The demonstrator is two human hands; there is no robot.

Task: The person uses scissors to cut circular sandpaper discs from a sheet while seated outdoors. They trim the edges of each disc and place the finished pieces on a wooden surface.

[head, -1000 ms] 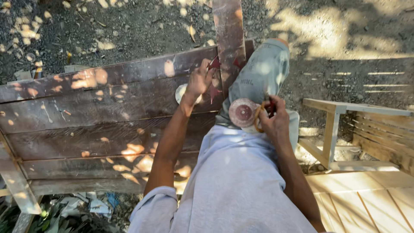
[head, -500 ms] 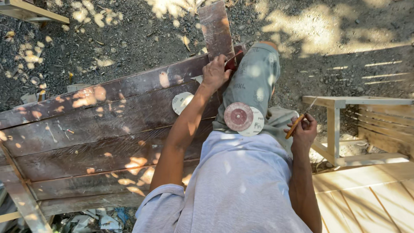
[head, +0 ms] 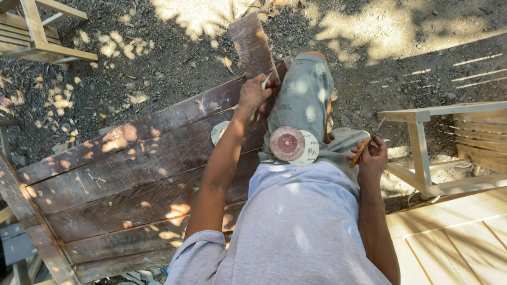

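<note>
**Person with a small blade and sanding discs on the knee, working at dark wooden planks outdoors**

Seen from a head-worn camera looking down: a person in a pale grey shirt and grey shorts stands with one leg raised, the knee resting against a dark brown plank panel [head: 132,174] that slopes over gravel ground. The left hand [head: 253,95] reaches forward and is closed around a small light-coloured object with a red part, pressed where the panel meets a single upright plank [head: 252,45]; what the object is cannot be told. The right hand [head: 372,158] is held out to the side, well apart from the left, gripped around a thin blade-like tool with an orange handle [head: 368,143], its point angled up and outward.

Two round sanding discs [head: 292,145], one reddish over one white, lie loose on the thigh. Another pale disc [head: 219,132] rests on the panel beside the left forearm. Pale unfinished wooden furniture frames [head: 422,153] stand to the right and upper left.

Risks, as a judgement: the discs sit unsecured on a tilted leg and could slide off into the gravel if the knee shifts. The exposed tool point is near the person's own leg and could nick it. Balancing on one foot could also cause a stumble.
</note>
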